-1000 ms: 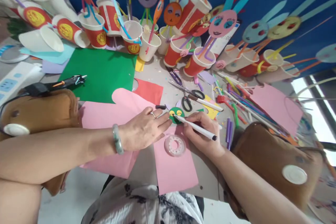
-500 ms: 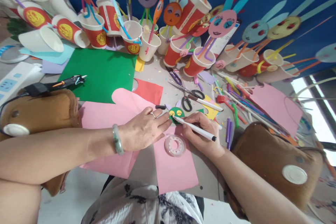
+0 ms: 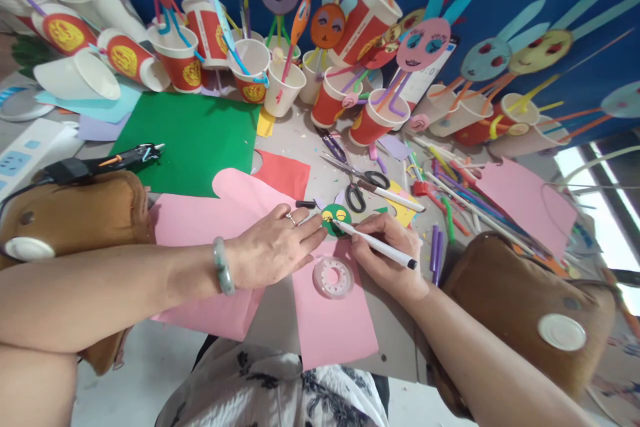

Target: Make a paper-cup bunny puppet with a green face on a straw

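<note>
A small green paper disc with two yellow eyes lies on the table in front of me. My left hand lies flat with its fingers stretched out, the fingertips pressing the disc's left edge. My right hand is closed around a white marker pen whose tip touches the lower part of the disc. The pen's black cap lies just left of the disc. A roll of clear tape rests on a pink paper strip below my hands.
Scissors and loose coloured straws lie to the right. Green, red and pink paper sheets cover the left. Many red and white paper cups with paper faces stand along the back. A glue gun rests at the left.
Almost nothing has changed. The pen has shifted very slightly over the green disc while my left hand stays put.
</note>
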{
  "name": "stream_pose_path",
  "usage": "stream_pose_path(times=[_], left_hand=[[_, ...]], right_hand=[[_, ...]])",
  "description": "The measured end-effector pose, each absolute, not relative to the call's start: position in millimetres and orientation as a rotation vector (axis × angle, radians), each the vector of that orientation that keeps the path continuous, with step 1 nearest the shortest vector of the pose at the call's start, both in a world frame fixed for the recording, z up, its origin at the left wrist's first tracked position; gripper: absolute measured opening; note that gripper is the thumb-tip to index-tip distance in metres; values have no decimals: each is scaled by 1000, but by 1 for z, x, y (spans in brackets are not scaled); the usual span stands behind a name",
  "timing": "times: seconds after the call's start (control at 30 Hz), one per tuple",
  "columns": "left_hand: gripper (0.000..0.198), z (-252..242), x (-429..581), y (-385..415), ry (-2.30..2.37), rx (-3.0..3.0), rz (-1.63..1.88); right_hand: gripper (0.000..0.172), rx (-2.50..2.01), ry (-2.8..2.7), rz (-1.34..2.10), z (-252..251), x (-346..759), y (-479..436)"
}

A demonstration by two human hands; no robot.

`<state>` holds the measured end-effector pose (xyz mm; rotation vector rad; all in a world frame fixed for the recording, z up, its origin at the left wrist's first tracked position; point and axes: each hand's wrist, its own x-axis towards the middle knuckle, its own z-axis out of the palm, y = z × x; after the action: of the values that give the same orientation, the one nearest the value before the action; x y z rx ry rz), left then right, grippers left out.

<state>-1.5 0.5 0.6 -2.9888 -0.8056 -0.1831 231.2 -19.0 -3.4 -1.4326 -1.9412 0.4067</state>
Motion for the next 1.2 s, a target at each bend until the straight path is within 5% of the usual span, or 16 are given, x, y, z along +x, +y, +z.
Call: stream_pose_path(times=[1.2], left_hand=[[36,2,-1,1,-806,-3006,-171]], right_hand=[[7,-1467,-1930,439,-2,231,-19]])
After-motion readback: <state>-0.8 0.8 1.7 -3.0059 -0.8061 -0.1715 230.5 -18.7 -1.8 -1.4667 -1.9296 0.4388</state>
